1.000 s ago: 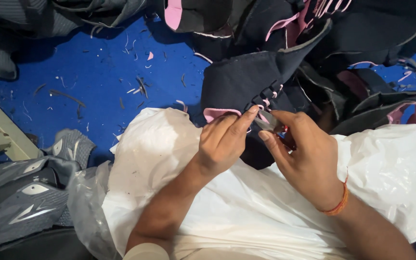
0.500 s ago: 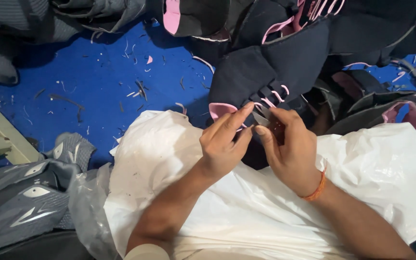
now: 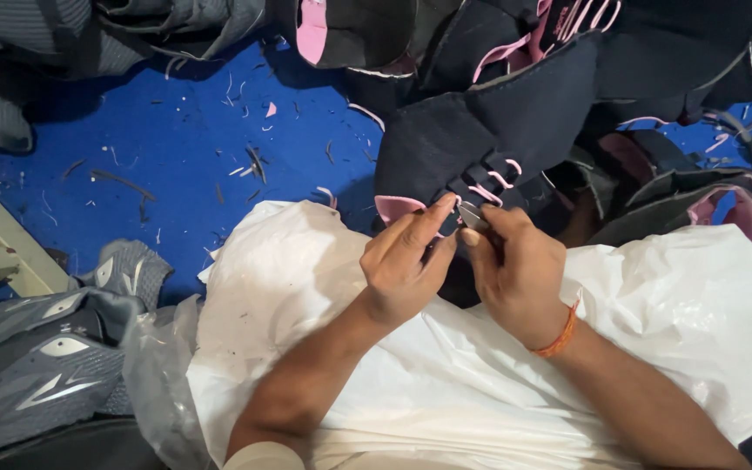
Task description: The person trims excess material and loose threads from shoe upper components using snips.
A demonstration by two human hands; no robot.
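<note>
Head view is showing both hands meeting over a black shoe upper [image 3: 480,139] with pink lining and pink lace loops; the left hand [image 3: 406,270] is pinching the pink-edged hem of the upper between thumb and forefinger, and the right hand [image 3: 515,270] is closed narrowly around a small metal blade or trimming tool [image 3: 472,216], its exact type being too small to tell; an orange wrist band [image 3: 560,332] is sitting on the right wrist.

Compared with the frames one second and half a second ago, the upper is lying higher and further toward 12 o'clock, with the lace loops now showing clear of the fingers; the hands are staying together at the same spot on the hem, so the working point is judged to be shifting along the edge rather than the piece being released.

A white plastic sheet [image 3: 306,287] is covering the lap beneath the forearms; a pile of further black and pink uppers [image 3: 672,78] is lying at 1 o'clock; grey uppers [image 3: 36,357] are stacked at 8 o'clock; thread and trim scraps are scattered on the blue work surface [image 3: 176,130] at 10 o'clock.
</note>
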